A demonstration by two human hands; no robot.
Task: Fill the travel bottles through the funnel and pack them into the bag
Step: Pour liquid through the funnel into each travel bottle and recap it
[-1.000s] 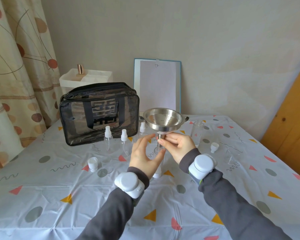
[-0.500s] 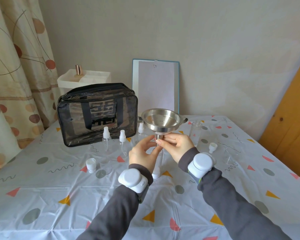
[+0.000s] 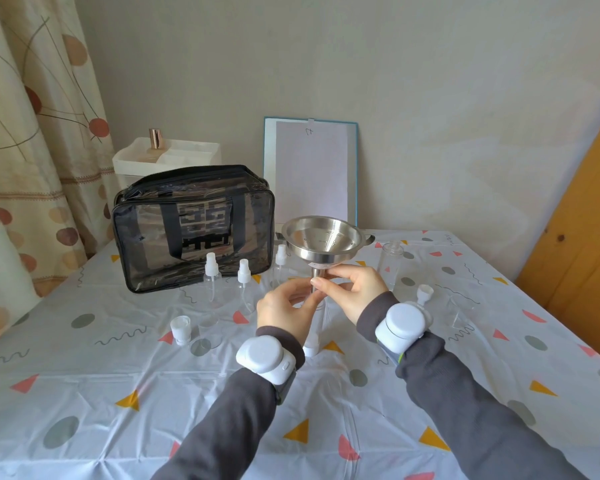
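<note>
— What have you got in your hands?

— My right hand (image 3: 355, 292) pinches the narrow stem of the steel funnel (image 3: 321, 241) between thumb and fingertips, just under the cone. The bowl stands upright above both hands, its mouth facing up.

— And the left?

— My left hand (image 3: 284, 306) is curled around a clear travel bottle (image 3: 315, 327) that stands on the tablecloth (image 3: 118, 393) right under the stem. The fingers wrap its upper part; I cannot tell whether the stem tip is already inside the neck, because my fingers cover that spot.

— Where are the other bottles?

— Three clear spray bottles with white pump tops stand in a row just in front of the bag: one (image 3: 211, 275), a second (image 3: 244, 278) beside it, a third (image 3: 280, 261) close to the funnel's rim. Another clear bottle without a cap (image 3: 392, 258) stands to the right, behind my right hand.

— And the bag?

— The black-trimmed transparent bag (image 3: 194, 226) stands upright at the back left, its zip looking closed as far as I can see.

— Loose caps?

— One white cap (image 3: 181, 329) lies to the left, another (image 3: 425, 294) to the right near my wrist.
</note>
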